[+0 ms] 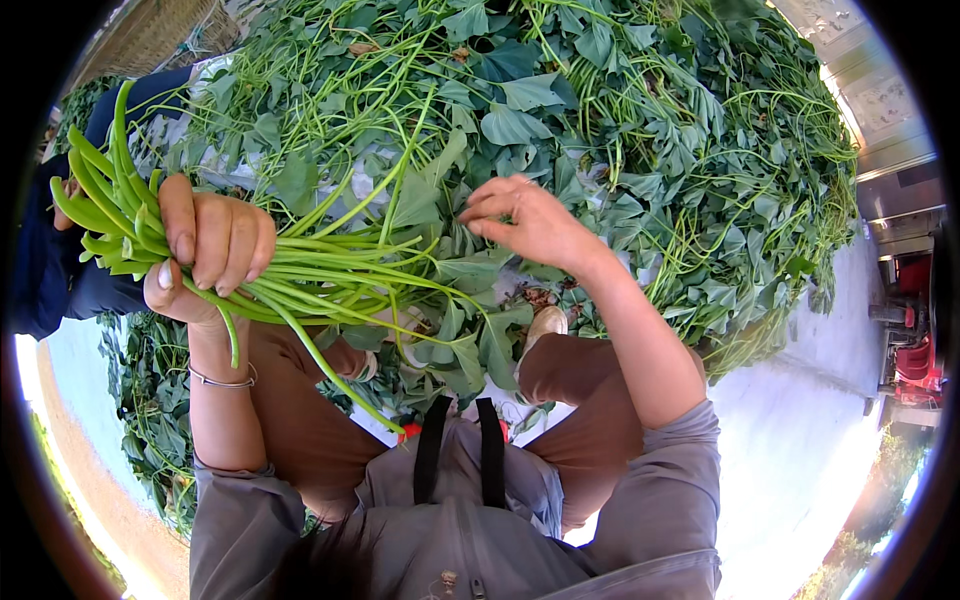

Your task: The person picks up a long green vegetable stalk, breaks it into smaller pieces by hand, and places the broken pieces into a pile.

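Observation:
My left hand [214, 240] is closed around a thick bunch of green leaf stalks [330, 274], apparently from sweet potato vines. The stalks' thick ends stick out past my thumb to the left, and their thin ends spread rightward, some still bearing leaves [469, 349]. My right hand [517, 217] is raised to the right of the bunch, beside a drooping leaf [416, 199]. Its fingers are slightly curled, with a gap between thumb and forefinger, and nothing shows in it. Before me lies a large heap of leafy vines [600, 105].
At the left sits another person in dark clothing [45, 277], with part of a hand [66, 204] visible behind the stalks. A woven basket [139, 37] stands at the upper left. More vines [154, 420] lie by my left side. A red vehicle [915, 364] is at the far right.

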### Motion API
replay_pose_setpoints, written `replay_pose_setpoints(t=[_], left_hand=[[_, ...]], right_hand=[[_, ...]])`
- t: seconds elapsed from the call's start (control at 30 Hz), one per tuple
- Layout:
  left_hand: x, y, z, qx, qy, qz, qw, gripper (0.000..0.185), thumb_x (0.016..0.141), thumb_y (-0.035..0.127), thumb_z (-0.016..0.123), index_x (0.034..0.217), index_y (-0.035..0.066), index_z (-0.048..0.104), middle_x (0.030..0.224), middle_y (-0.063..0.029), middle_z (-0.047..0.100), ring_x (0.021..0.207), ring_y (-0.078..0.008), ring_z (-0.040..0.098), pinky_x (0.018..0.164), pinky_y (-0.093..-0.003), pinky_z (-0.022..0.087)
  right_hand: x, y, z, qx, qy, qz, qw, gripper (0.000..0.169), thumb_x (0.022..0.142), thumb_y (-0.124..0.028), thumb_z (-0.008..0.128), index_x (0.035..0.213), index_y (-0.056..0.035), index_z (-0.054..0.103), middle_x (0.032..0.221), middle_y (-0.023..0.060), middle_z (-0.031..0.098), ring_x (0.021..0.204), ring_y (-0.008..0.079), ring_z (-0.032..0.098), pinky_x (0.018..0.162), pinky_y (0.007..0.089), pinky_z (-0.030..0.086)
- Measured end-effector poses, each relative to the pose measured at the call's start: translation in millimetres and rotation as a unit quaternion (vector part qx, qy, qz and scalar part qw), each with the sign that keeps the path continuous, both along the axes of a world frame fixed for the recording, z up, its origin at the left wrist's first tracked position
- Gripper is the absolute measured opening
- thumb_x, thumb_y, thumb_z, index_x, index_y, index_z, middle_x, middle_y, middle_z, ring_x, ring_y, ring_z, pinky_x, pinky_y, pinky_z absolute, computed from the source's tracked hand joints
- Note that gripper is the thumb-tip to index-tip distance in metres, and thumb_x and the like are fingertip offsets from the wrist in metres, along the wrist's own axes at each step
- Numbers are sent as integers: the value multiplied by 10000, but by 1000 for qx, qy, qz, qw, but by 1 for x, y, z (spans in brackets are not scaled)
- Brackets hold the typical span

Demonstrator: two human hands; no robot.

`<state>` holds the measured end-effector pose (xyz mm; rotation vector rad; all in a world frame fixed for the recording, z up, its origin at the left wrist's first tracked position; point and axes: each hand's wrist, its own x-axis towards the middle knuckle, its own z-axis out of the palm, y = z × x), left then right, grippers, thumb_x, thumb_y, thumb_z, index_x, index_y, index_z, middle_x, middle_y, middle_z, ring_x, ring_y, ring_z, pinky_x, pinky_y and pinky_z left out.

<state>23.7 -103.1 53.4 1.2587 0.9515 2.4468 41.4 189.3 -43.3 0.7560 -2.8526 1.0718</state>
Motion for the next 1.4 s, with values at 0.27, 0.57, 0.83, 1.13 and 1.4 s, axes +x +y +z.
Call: replay_pose_setpoints(t=[0.27,0.57,0.83,1.13,1.4], left_hand=[[6,3,2,-19,-45,41,998,202,727,209,568,739,123,386,488,55,381,378,-65,346,454,-227,307],[13,29,-6,-67,-132,56,987,199,740,221,536,751,99,379,503,38,336,400,-65,298,482,-240,289],[13,32,0,-32,-181,45,982,157,802,168,489,779,89,355,520,39,332,410,-59,302,499,-231,294],[-12,4,-6,51,-194,106,974,96,818,155,453,816,62,431,539,34,327,445,-70,296,531,-242,292],[-22,14,-7,14,-212,96,972,101,827,151,449,800,54,449,541,29,322,464,-71,301,531,-237,288]], right_hand=[[13,-46,-8,-239,-242,-77,937,120,785,-139,584,798,-39,648,768,57,580,701,177,531,650,269,412],[-13,-1,30,-635,-457,11,623,187,872,-193,433,737,-69,465,640,4,466,560,109,419,533,236,377],[-19,5,40,-286,-145,-249,914,228,829,-244,551,695,-67,501,521,-30,405,445,71,321,409,205,255],[8,23,63,-188,-238,-10,953,309,795,-298,598,693,-9,635,732,41,593,682,132,537,678,276,415],[9,-42,36,-200,160,-141,956,232,721,-209,638,866,-35,586,879,119,550,823,279,523,730,345,421]])
